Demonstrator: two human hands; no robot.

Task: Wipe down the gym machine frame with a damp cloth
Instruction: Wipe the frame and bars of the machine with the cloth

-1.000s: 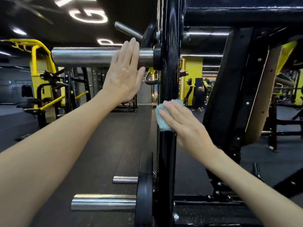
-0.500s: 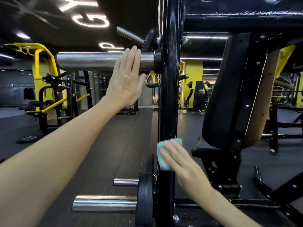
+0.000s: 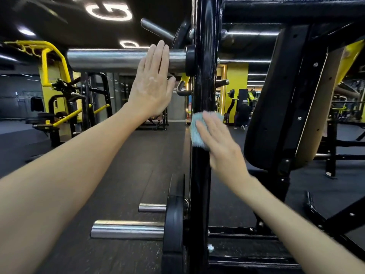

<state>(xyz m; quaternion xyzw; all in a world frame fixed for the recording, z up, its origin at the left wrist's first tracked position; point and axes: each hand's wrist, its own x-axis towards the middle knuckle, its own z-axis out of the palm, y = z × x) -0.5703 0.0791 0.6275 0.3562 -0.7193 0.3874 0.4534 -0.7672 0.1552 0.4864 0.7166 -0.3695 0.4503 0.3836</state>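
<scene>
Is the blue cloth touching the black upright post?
Touching. In the head view the right hand presses the blue cloth flat onto the black upright post, with no gap visible.

Dark rubber floor all over, kinda textured. The black machine frame stands right on it, with yellow-and-black machines parked further back on the left.
</scene>
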